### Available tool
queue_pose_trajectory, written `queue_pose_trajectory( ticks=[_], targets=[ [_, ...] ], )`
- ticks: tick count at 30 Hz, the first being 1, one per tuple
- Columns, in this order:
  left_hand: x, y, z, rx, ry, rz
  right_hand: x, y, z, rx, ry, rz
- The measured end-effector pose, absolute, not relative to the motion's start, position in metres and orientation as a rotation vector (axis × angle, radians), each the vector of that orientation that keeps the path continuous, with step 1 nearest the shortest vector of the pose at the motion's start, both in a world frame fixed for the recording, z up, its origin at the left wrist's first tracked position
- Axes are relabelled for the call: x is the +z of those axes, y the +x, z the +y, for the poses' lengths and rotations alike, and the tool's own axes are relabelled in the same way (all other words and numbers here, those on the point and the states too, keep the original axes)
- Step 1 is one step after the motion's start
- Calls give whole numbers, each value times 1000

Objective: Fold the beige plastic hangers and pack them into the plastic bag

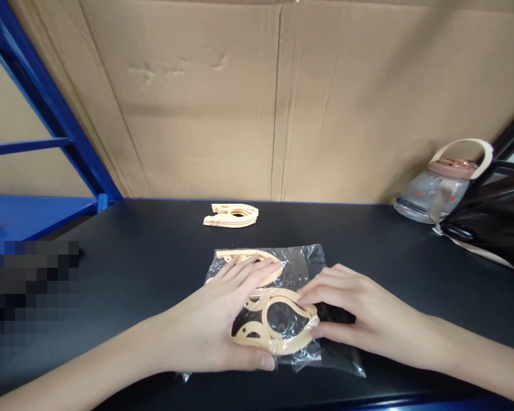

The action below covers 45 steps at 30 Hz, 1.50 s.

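Note:
A clear plastic bag (312,260) lies on the black tabletop before me, with beige folding hangers inside it or under its film. My left hand (223,314) rests across the bag's left side, fingers stretched out and thumb apart. Those fingers partly cover the farther folded hanger (274,274). Closer to me lies another folded hanger (278,346), its curved arms around a loop. My right hand (346,297) pinches the right end of this nearer hanger through the film, thumb below and fingers above.
Behind the bag sits a small stack of beige folded hangers (229,223). To the right stand a clear bottle (422,197) with a cream handle and a shiny black bag (497,217). A blue metal frame (47,85) rises at left; cardboard (197,125) backs the table (132,262).

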<state>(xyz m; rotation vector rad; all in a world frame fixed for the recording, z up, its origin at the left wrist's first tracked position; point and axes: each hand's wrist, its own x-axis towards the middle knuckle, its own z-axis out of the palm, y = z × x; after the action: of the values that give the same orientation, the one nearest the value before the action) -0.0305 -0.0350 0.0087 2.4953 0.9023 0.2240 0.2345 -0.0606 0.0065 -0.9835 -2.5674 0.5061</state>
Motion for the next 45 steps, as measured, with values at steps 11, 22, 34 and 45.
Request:
queue_pose_trajectory(
  ticks=[11,22,34,45],
  targets=[
    [4,-35,-38,211,2491,991,12,249,-69,602,-959,-2528],
    [0,-37,-34,175,2552,976,12,250,-74,765,-926,-2608],
    [-2,-35,-31,207,2619,960,24,234,-64,952,-884,-2697],
    [6,-56,-23,201,2569,962,18,253,-59,675,-973,-2423]
  ],
)
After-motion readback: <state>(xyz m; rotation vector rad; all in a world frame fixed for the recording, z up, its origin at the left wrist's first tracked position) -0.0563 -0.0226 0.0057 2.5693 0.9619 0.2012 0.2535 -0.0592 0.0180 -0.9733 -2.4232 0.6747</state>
